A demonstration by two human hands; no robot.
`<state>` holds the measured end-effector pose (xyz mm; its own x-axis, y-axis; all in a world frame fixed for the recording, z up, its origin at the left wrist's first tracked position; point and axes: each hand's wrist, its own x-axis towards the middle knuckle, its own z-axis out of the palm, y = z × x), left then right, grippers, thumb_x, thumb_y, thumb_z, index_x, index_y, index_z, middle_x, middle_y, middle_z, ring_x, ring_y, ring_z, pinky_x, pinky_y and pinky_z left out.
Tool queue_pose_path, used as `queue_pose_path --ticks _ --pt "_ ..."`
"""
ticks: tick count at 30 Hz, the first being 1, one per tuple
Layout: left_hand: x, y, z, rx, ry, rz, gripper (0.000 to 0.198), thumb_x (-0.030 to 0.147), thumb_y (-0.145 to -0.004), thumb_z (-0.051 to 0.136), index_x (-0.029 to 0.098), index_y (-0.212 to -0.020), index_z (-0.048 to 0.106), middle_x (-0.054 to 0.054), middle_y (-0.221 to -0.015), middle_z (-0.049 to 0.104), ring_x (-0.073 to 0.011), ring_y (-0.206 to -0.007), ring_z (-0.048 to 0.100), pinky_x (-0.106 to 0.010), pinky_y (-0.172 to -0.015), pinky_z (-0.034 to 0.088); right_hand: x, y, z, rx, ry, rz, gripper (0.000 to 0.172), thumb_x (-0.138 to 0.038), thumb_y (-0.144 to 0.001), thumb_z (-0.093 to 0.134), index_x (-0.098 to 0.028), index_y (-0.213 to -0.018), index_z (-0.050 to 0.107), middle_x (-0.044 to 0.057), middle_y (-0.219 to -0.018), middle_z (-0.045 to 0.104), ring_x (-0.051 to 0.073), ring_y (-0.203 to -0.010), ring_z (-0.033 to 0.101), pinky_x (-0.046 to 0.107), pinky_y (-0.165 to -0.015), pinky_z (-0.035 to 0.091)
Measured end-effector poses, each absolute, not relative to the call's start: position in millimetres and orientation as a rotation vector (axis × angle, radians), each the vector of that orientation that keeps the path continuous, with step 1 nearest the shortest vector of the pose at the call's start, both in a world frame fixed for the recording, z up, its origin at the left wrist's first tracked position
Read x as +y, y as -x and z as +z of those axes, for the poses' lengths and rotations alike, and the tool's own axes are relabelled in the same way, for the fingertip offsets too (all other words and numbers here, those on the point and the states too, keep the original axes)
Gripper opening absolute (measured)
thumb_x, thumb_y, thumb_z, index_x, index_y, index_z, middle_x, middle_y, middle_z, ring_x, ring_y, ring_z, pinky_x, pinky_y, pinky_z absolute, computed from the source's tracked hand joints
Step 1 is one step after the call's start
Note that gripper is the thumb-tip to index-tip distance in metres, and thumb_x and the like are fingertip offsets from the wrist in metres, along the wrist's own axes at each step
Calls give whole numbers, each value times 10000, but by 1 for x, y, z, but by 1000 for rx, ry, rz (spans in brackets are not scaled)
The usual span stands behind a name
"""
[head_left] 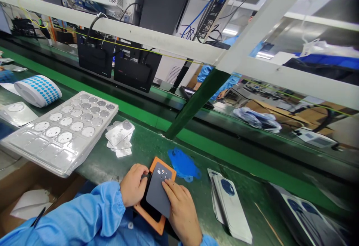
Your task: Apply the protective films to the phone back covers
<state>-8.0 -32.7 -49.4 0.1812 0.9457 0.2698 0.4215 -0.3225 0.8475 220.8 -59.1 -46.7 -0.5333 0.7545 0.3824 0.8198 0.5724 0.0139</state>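
Note:
My left hand (pixel 134 184) grips the upper left edge of a dark grey panel (pixel 158 195), which has small round holes or dots near its top. My right hand (pixel 181 210) lies across the panel's lower part, with its fingers pressed on the face. Under the panel sits an orange frame-shaped jig (pixel 168 171) with a black piece (pixel 148 210) inside it, partly hidden by the panel and my hands. A crumpled blue film (pixel 183 164) lies just beyond the jig, not touching my hands.
A clear blister tray (pixel 58 134) of round discs, loose film sheets (pixel 119 137), a blue-dotted label roll (pixel 37 91) and a stack of white cards (pixel 230 205) lie on the green bench (pixel 146 152). A cardboard box (pixel 28 197) sits lower left. A co-worker's blue sleeve (pixel 218 77) shows beyond a white beam (pixel 134 29).

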Motion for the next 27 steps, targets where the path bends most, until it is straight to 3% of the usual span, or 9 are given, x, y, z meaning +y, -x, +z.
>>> queue_pose_path --ticks 5,11,18,22,27 --pt "-33 8 -49 1280 -1846 1108 261 59 -789 470 207 -987 555 -61 -994 613 -224 -971 563 -380 -900 464 -56 -217 -40 -2496 1349 -242 471 -57 -842 414 -179 -1238 637 122 -1314 630 243 -1194 587 430 -962 453" --pt "-23 4 -36 1195 -1933 1109 280 55 -801 473 193 -1011 595 -78 -1046 629 -235 -1040 542 -409 -958 440 -50 -216 -39 -2519 1310 -124 497 -23 -821 403 -183 -1222 649 104 -1335 620 228 -1254 554 448 -1048 418" --pt "-13 -6 -26 1072 -2192 836 316 153 -770 616 245 -1066 677 -59 -1155 674 -320 -1212 418 -545 -1048 277 -49 -224 -18 -2557 1326 64 522 -17 -756 432 -189 -1190 665 100 -1343 614 230 -1256 555 455 -1063 418" --pt "-15 -7 -27 1119 -2233 770 270 213 -776 646 262 -1035 704 -52 -1194 675 -337 -1171 399 -557 -983 253 -13 -213 5 -2560 1327 218 347 -145 -901 441 -260 -1115 688 24 -1126 726 174 -1035 671 369 -950 492" --pt "-19 -7 -28 1169 -2205 779 156 258 -812 638 249 -936 732 -73 -1032 696 -305 -1081 405 -500 -914 269 51 -165 -9 -2370 1404 45 336 -286 -983 403 -187 -1197 642 93 -1257 665 220 -1267 543 400 -1056 420"
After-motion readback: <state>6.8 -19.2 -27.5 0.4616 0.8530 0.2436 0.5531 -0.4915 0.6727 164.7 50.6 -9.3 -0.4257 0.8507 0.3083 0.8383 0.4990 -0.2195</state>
